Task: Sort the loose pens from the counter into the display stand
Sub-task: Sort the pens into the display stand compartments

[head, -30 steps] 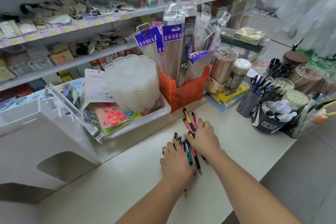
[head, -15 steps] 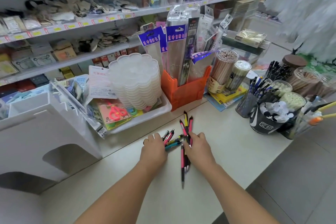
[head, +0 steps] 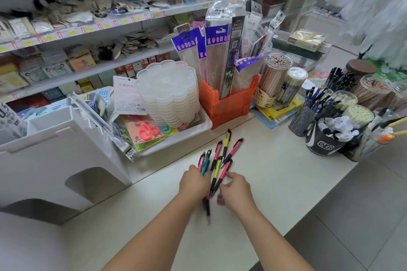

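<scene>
A person's two hands gather a loose cluster of click pens (head: 220, 160) on a pale worktop (head: 275, 174) in a stationery shop. The left hand (head: 193, 182) has its fingers curled round the near ends of several pink and teal pens, gripping them against the surface; the right hand (head: 236, 191) pinches at the barrels of a pink pen and a yellow one just beside it, its fingers bent, though the blur hides how firmly it holds. Three more pens, one yellow (head: 226, 144) and two pink, fan out just beyond the fingertips and lie untouched on the worktop, and a dark pen (head: 206, 204) pokes back towards the wrists between the two hands. The white tiered display stand (head: 66, 149) sits at the left edge of the worktop, well apart from the pens, and no pen can be seen in the compartments that show. By the look of it the sorting has barely begun: the pens are being drawn into a bunch, and every one must yet be carried across and slotted in. Behind the pens stand a white tray (head: 176, 141) holding stacked clear palettes (head: 169, 92), an orange bin (head: 229, 105) of packaged brushes, and, to the right, cups and jars of pens and pencils, including a black cup (head: 326, 145).
</scene>
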